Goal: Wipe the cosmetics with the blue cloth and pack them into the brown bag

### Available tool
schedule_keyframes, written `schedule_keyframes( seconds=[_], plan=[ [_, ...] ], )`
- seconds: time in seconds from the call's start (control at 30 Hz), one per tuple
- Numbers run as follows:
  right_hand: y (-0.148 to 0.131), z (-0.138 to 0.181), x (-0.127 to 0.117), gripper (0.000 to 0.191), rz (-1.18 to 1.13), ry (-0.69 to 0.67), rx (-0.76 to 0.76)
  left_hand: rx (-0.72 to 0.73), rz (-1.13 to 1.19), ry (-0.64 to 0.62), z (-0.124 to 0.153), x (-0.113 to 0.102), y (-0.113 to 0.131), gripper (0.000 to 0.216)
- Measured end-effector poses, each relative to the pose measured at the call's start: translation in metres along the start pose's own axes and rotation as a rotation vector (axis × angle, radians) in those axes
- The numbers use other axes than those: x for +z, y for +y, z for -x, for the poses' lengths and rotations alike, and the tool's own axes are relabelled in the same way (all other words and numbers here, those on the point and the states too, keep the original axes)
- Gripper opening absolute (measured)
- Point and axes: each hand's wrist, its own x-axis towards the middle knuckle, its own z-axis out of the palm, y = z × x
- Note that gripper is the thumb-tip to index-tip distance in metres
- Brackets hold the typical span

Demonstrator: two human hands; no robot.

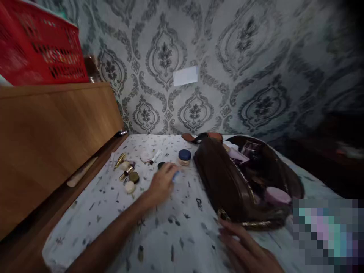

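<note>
My left hand (162,181) is over the middle of the patterned cloth, its fingers curled around a small blue item (176,175) that is blurred and mostly hidden. Just behind those fingers shows a dark round lid (161,165). A jar with a navy lid (184,157) stands a little beyond, to the right. My right hand (247,244) has its fingers stretched out by the near corner of a brown bag (222,178), close to the zip end; contact is unclear. The bag lies unzipped, with a pink round container (277,196) and a pale lilac tube (238,155) inside.
Gold lipstick tubes (120,160), small round pots (133,176) and a white applicator (156,155) lie on the cloth (170,235) at left. A wooden cabinet (57,129) borders the left side, with a red basket (48,45) on top. The patterned wall (222,68) rises behind.
</note>
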Motion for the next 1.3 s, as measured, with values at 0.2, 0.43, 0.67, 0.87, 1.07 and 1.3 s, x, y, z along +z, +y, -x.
schedule_keyframes(
  seconds=[0.2, 0.43, 0.67, 0.87, 1.07, 1.3],
  plan=[
    [-0.026, -0.068, 0.029, 0.021, -0.204, -0.040, 0.182, -0.276, -0.142, 0.188, 0.007, -0.048, -0.082, 0.040],
    [-0.042, -0.113, 0.094, 0.016, -0.648, -0.064, 0.518, -0.358, -0.280, 0.051, -0.017, -0.031, -0.109, 0.032],
    [-0.027, -0.096, 0.108, 0.015, -0.750, -0.118, 0.639, -0.396, -0.512, -0.135, -0.016, -0.010, -0.095, 0.030],
    [-0.037, -0.098, 0.104, 0.023, -0.602, -0.114, 0.560, -0.414, -0.632, -0.225, -0.025, -0.014, -0.089, 0.034],
    [-0.038, -0.097, 0.104, 0.031, -0.567, -0.096, 0.575, -0.381, -0.692, -0.233, -0.035, -0.004, -0.084, 0.040],
    [-0.037, -0.097, 0.103, 0.030, -0.563, -0.095, 0.588, -0.304, -0.752, -0.280, -0.035, -0.003, -0.083, 0.041]
  ],
)
